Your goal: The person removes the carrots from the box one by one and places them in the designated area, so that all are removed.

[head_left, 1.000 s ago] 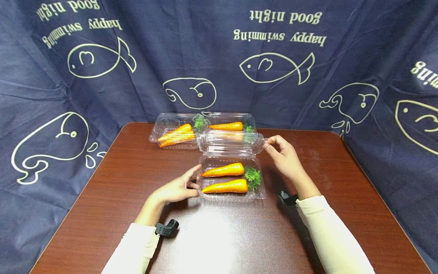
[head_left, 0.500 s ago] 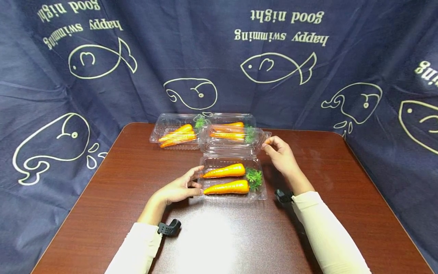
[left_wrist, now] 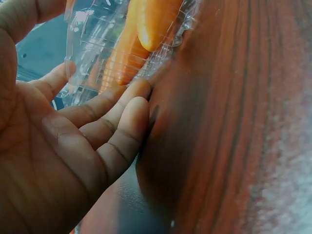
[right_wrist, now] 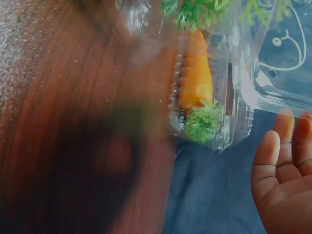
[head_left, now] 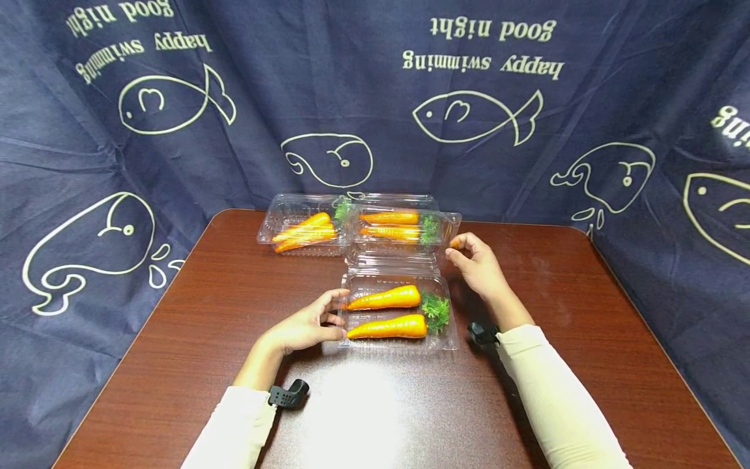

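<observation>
A clear plastic clamshell container (head_left: 398, 344) stands raised-lidded at the table's middle. Two orange carrots (head_left: 383, 298) with green leafy tops (head_left: 435, 312) lie in its base. My left hand (head_left: 301, 324) holds the base by its left side, thumb toward the near corner; the fingers (left_wrist: 129, 117) meet the plastic wall in the left wrist view. At the right edge of the upright lid (head_left: 404, 257), my right hand (head_left: 479, 266) pinches the plastic between thumb and index finger. In the right wrist view, fingertips (right_wrist: 285, 122) touch the lid edge, while the thumb is hidden.
Behind the lid, two more clear containers stand side by side along the table's back: the left one (head_left: 266, 231) has carrots and greenery, the right one (head_left: 404, 197) likewise. A dark blue curtain (head_left: 375, 78) closes off the back and sides of the brown table (head_left: 193, 312).
The lid has swung back and up, away from the base. The base, with my left hand on it, has shifted slightly toward me. My right hand has moved a little left.
</observation>
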Tool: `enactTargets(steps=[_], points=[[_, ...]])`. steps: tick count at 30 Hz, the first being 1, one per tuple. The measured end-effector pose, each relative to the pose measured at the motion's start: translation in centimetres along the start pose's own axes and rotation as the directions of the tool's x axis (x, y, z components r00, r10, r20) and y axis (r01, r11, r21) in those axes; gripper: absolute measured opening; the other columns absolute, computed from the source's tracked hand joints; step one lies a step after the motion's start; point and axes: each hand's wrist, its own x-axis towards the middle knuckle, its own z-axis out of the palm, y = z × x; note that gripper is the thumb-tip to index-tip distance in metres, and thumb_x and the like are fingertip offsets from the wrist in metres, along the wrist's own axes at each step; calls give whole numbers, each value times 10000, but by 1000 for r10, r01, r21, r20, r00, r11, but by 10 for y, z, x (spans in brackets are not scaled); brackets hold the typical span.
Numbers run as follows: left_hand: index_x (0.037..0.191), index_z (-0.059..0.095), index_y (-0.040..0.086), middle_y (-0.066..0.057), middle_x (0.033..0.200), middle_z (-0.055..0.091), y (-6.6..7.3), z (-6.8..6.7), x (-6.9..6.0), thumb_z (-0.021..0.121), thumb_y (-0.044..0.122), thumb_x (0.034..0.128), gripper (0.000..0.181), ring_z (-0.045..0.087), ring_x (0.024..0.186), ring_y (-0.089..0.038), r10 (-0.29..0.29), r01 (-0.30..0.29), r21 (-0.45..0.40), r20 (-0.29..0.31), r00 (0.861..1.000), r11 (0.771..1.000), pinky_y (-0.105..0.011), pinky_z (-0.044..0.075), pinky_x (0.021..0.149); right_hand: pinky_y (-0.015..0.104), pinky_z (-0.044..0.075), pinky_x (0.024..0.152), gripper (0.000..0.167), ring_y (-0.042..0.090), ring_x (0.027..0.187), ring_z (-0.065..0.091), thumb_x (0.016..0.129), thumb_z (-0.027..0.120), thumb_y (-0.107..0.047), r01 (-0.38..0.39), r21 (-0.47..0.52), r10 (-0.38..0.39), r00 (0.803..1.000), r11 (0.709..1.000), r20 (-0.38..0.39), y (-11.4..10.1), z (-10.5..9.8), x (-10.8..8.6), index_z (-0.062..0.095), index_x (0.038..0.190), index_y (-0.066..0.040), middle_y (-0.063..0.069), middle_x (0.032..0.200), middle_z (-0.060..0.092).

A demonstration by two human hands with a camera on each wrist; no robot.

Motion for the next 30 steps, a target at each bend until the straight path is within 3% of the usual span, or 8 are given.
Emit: enactTargets(steps=[9, 15, 20, 26, 30], points=[[1500, 240, 38, -284, 1462, 330, -2, 8, -6, 709, -1, 841, 810, 539, 1177, -402, -2, 4, -80, 27, 1000, 997, -352, 523, 862, 180, 433, 622, 185, 89, 700, 529, 947, 550, 82, -77, -4, 77, 997, 997, 19, 12, 2, -4, 509, 1116, 146, 133, 897, 568], [1491, 240, 37, -282, 1432, 362, 1, 12, -11, 743, 25, 824, 835, 550, 1153, -380, -29, 32, -62, 52, 998, 998, -361, 531, 841, 199, 467, 640, 240, 99, 727, 556, 956, 513, 87, -129, 32, 127, 990, 991, 65, 36, 3, -6, 478, 1190, 131, 151, 951, 577], [1540, 179, 76, -290, 1413, 385, 1, 13, -15, 769, 50, 824, 928, 573, 1132, -373, -27, 29, -42, 64, 998, 999, -354, 530, 829, 235, 476, 650, 254, 90, 715, 565, 971, 511, 63, -163, 30, 159, 983, 986, 89, 39, 4, -11, 480, 1218, 110, 129, 936, 571], [1534, 219, 68, -294, 1392, 388, -2, 13, -19, 708, 45, 898, 803, 643, 1016, -287, -6, 8, -31, 69, 998, 999, -288, 509, 839, 246, 476, 652, 303, 95, 730, 555, 984, 507, 49, -179, 22, 175, 976, 984, 129, 41, 5, -17, 467, 1278, 113, 124, 944, 582], [1539, 223, 76, -295, 1411, 367, -2, 13, -21, 700, 28, 898, 800, 658, 915, -229, -8, 11, -38, 73, 997, 999, -264, 506, 789, 254, 473, 649, 317, 97, 733, 550, 983, 512, 46, -177, 23, 172, 975, 984, 144, 40, 5, -20, 465, 1288, 115, 134, 944, 586]])
